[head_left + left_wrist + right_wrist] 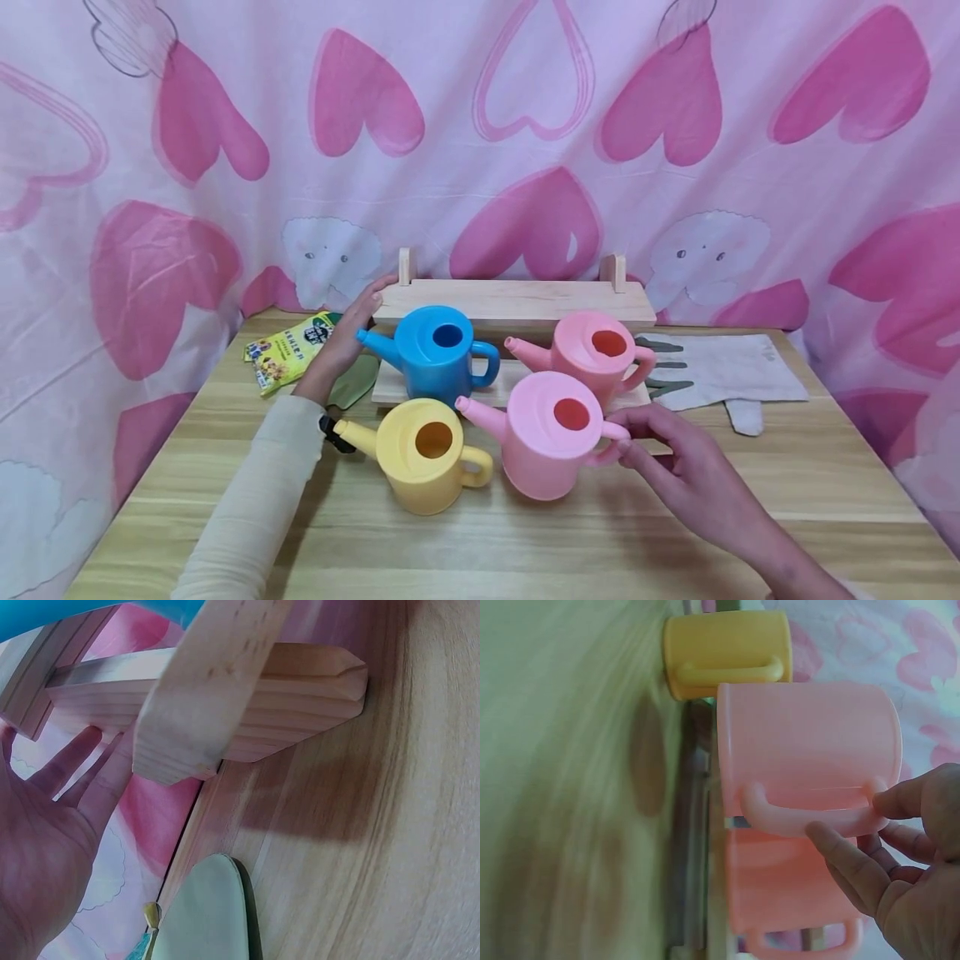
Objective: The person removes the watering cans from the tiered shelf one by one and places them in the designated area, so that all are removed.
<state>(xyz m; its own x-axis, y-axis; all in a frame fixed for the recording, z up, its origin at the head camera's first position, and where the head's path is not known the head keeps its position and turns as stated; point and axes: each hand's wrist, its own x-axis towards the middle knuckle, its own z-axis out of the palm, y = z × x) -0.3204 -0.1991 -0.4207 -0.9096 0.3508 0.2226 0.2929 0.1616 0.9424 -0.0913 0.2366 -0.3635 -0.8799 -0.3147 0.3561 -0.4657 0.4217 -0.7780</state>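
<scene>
My right hand (693, 475) pinches the handle of a light pink watering can (551, 437) between thumb and fingers. The right wrist view shows this hand (922, 877) at the can's handle (817, 820). At the left end of the stepped wooden rack (517, 297), my left hand (352, 329) reaches along its side with fingers extended; in the left wrist view its fingertips meet the wood. A blue watering can (435, 358) and a coral pink one (592, 350) stand on the rack's middle tier. The yellow watering can (420, 458) is front left, its base support unclear.
Left of the rack lie a yellow-green printed packet (292, 350) and a green flat item (354, 383), partly behind my left arm. A whitish glove (731, 371) with grey-green fingers lies on the right. A heart-patterned cloth (525, 167) hangs behind the table (810, 492).
</scene>
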